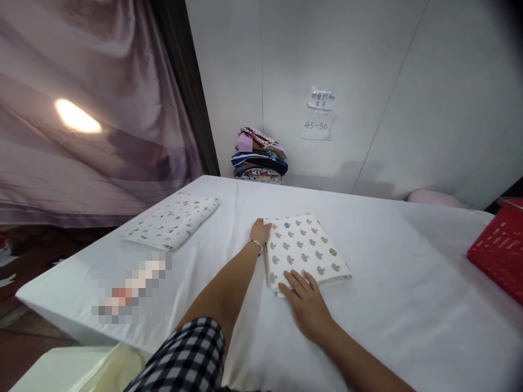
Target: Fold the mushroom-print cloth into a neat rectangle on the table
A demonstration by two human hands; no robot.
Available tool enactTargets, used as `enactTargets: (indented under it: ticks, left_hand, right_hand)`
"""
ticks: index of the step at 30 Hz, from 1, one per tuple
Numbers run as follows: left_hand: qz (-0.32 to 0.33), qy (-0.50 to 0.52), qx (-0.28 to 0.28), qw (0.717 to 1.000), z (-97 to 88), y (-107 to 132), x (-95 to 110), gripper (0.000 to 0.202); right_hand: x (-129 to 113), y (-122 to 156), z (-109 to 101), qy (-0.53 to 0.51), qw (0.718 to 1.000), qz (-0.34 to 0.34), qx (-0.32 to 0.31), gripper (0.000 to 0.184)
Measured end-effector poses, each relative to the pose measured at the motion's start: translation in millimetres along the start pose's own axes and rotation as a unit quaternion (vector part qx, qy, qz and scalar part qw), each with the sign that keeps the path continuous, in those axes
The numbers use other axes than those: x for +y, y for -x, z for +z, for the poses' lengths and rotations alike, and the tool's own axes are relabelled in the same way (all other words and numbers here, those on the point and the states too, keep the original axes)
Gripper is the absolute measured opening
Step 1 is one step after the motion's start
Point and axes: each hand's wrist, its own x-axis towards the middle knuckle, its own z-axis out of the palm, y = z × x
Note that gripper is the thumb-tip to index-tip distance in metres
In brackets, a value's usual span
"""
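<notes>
Right grip (308,310): spread wide on near edge of mushroom-print cloth (302,247), middle of tabletop (392,305), likely steadying it. Left grip (260,232): at its far left corner; pinch or touch, cannot tell. Left: second folded cloth (174,220), apart, probably for room. Far: clothes stack (260,158).

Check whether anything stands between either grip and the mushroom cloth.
Nothing visible does: the left grip touches the mushroom cloth at its far left corner, and the right grip has fingers over its near edge. The other cloth lies apart, to the left.

The right edge crops the red basket (500,245).
</notes>
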Motion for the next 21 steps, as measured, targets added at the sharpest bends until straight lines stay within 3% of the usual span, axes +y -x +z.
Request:
enactTargets:
  ticks: [4, 7, 9, 10, 15, 21]
  left_hand:
    - [0.019, -0.033, 0.020, 0.999, -7.9, 12.7, 14.1, 0.050]
    - [0.169, -0.093, 0.040, 0.980, -5.3, 37.3, 24.9, 0.052]
    - [0.284, -0.156, 0.021, 0.946, 1.8, 52.9, 26.2, 0.053]
    - [0.311, -0.188, 0.002, 0.932, 6.1, 58.4, 25.0, 0.055]
    - [0.277, -0.271, -0.067, 0.919, 21.1, 61.5, 15.4, 0.063]
    - [0.264, -0.250, -0.094, 0.927, 15.4, 56.1, 19.7, 0.060]
  right_hand:
    - [-0.4, 0.1, -0.9, -0.005, 1.000, 0.001, -0.005, 0.053]
    - [-0.6, 0.5, -1.1, -0.009, 1.000, 0.002, -0.011, 0.054]
    - [-0.5, 0.9, -0.9, -0.012, 1.000, 0.001, -0.017, 0.054]
    - [-0.5, 1.1, -0.6, -0.014, 1.000, 0.001, -0.018, 0.055]
    - [0.2, 0.3, 0.7, -0.019, 1.000, 0.012, -0.018, 0.059]
    - [-2.4, -2.3, -2.1, -0.054, 0.998, 0.017, -0.015, 0.054]
